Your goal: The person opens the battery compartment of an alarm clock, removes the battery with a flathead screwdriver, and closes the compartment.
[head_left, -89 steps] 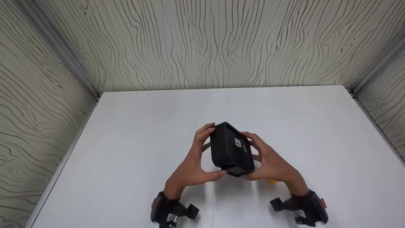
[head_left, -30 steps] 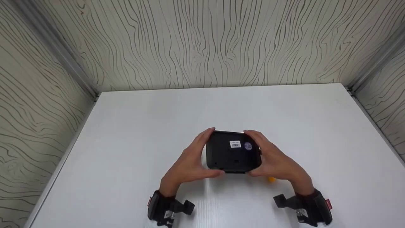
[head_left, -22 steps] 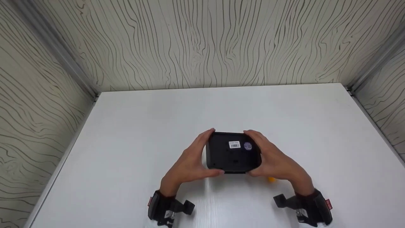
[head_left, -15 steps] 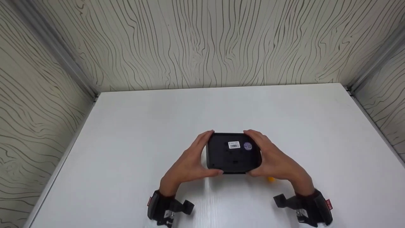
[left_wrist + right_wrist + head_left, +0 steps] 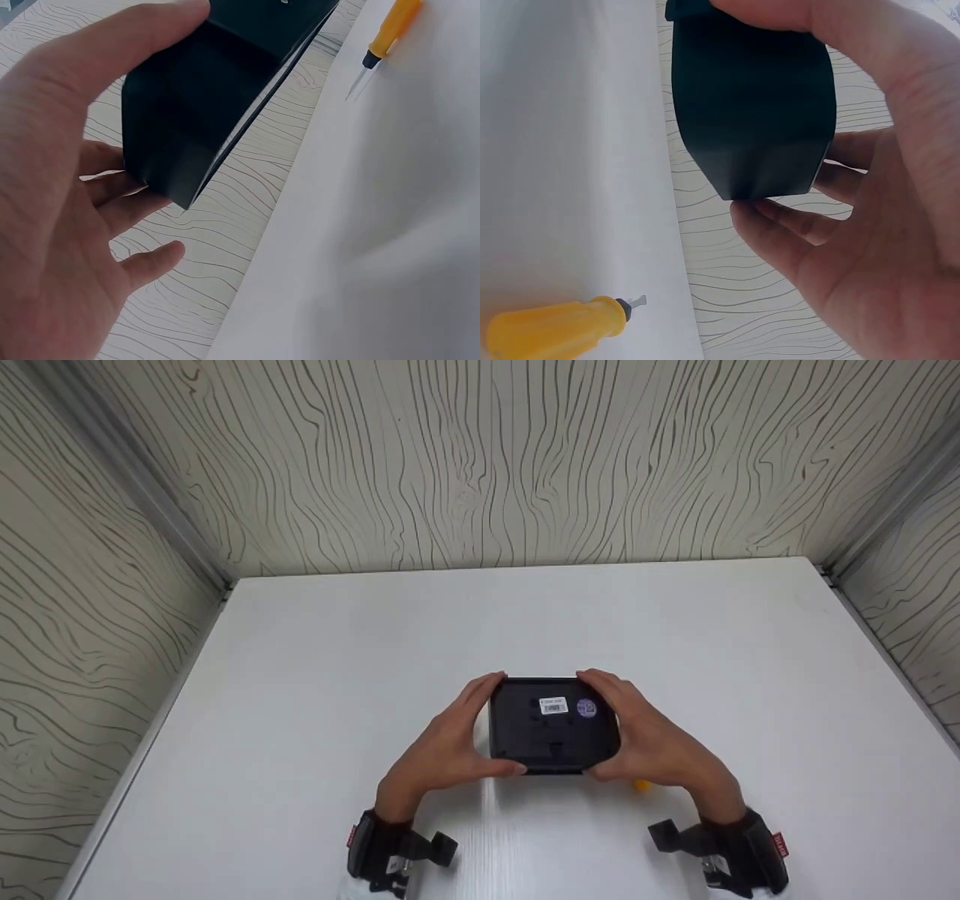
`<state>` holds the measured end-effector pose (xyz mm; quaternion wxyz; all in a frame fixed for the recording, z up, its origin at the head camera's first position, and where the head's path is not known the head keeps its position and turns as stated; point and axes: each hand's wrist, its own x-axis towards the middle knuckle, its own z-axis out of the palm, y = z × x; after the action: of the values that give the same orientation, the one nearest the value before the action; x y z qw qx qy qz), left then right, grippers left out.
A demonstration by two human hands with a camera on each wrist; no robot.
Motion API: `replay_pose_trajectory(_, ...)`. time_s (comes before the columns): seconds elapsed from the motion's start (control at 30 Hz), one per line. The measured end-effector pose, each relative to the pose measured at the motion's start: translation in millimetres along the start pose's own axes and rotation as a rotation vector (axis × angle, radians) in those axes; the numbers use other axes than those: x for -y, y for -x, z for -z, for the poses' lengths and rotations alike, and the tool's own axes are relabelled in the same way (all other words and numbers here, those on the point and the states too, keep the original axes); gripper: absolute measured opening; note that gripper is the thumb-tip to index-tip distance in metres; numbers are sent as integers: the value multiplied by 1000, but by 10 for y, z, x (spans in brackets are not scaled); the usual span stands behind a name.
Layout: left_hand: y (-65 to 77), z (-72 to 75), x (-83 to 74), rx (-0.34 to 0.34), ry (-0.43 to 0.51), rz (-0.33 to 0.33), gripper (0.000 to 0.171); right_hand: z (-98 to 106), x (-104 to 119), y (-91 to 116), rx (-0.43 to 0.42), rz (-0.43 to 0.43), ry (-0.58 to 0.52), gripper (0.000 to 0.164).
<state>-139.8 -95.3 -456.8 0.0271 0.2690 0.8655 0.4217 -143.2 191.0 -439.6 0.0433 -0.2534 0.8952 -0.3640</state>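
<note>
Both hands hold up a black plastic box (image 5: 555,735) with cut corners, off the white table. A white barcode label and a round purple sticker on its broad face are turned toward the head camera. My left hand (image 5: 450,750) grips the left end, thumb at the lower edge and fingers at the upper corner. On the opposite end my right hand (image 5: 649,739) grips likewise. The side away from the head camera is hidden. Beneath lies a screwdriver with a yellow handle (image 5: 555,330), mostly hidden by the right hand in the head view.
The white table (image 5: 315,660) ends at a wood-grain patterned back panel (image 5: 480,465). Similar panels stand at left and right, joined by grey metal corner posts. Black camera mounts (image 5: 405,851) sit on both wrists.
The box has turned from a slanted position so its labelled face meets the head camera squarely. Over the last second it has tipped and sunk slightly, both hands keeping their grip.
</note>
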Motion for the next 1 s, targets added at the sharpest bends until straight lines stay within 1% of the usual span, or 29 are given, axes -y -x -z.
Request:
replay_pose_trajectory(0.3,0,-11,39,7,-52,11,108,-13,-24,-2,8,3,42,113)
replay_pose_trajectory(0.57,1,-21,64,32,-80,55,110,-38,-30,-8,16,-13,83,113)
replay_pose_trajectory(0.8,-1,-30,90,51,-105,82,111,-62,-53,-5,22,-36,96,114)
replay_pose_trajectory(1.0,-4,-37,120,75,-123,112,112,-100,-74,-13,16,-26,110,116)
